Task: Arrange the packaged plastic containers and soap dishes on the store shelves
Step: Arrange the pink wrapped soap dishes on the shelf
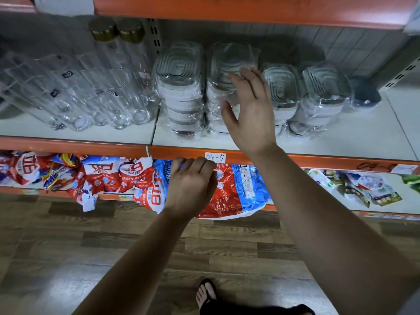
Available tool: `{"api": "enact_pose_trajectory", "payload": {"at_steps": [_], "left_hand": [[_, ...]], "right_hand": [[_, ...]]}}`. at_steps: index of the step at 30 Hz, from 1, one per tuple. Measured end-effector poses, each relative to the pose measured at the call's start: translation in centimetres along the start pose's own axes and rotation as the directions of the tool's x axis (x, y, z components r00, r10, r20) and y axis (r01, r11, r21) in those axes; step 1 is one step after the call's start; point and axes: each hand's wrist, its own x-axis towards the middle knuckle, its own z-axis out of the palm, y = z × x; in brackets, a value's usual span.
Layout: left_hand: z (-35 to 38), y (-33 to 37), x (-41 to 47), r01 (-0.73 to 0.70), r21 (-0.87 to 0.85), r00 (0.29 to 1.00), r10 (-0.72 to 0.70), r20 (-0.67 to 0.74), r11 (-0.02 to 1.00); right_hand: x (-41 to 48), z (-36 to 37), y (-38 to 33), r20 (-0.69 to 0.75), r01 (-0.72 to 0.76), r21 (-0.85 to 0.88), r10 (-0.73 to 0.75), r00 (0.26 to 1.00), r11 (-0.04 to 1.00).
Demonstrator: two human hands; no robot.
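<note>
Entry: wrapped container stack (223, 60), standing just above the shelf label (215, 157). Right hand (248, 114) is reaching over it, fingers straight and spread, gripping nothing (contact unclear). Left hand (192, 183) is hovering just below the label, fingers curled, holding nothing. Step, seemingly: straightening stacks. The next move is calling for a steady hold on slippery film.

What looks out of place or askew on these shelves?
On the lower shelf the detergent bags lie crumpled and jumbled, and the big blue-and-red bag sags over the shelf's front edge. Above, the wrapped container stacks are uneven in height, the right-hand ones lower. Nothing looks spilled.
</note>
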Motion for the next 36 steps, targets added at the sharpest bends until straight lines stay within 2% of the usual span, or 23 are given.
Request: {"api": "enact_pose_trajectory", "payload": {"at_steps": [5, 11, 17, 23, 30, 36], "left_hand": [[-1.8, 2.4, 1.1, 0.016, 0.001, 0.999, -0.015, -0.032, 1.0], [-4.5, 8.1, 3.0, -0.103, 0.041, 0.99, 0.106, -0.093, 0.994], [-8.4, 17.1, 5.7, -0.225, 0.036, 0.968, 0.227, -0.107, 0.974], [-13.0, 27.8, 9.1, -0.291, 0.014, 0.951, 0.291, -0.105, 0.957], [-15.0, 40.0, 13.7, -0.325, 0.002, 0.931, 0.32, -0.173, 0.946], [-15.7, 47.5, 18.5, -0.365, 0.017, 0.896, 0.356, -0.267, 0.931]], "right_hand": [[-3.0, -3.3, 0.7, -0.004, 0.012, 0.021, -0.012, 1.0, 1.0], [-7.5, -10.3, 3.1, 0.002, -0.054, -0.025, 0.054, 0.999, 0.998], [-10.5, -20.3, 6.7, -0.075, -0.141, -0.059, 0.137, 0.988, 0.988], [-11.3, -31.9, 11.1, -0.207, -0.172, -0.073, 0.154, 0.966, 0.982], [-11.6, -44.2, 17.1, -0.313, -0.151, -0.117, 0.108, 0.944, 0.982], [-10.7, -51.4, 22.2, -0.363, -0.124, -0.168, 0.056, 0.93, 0.978]]}}
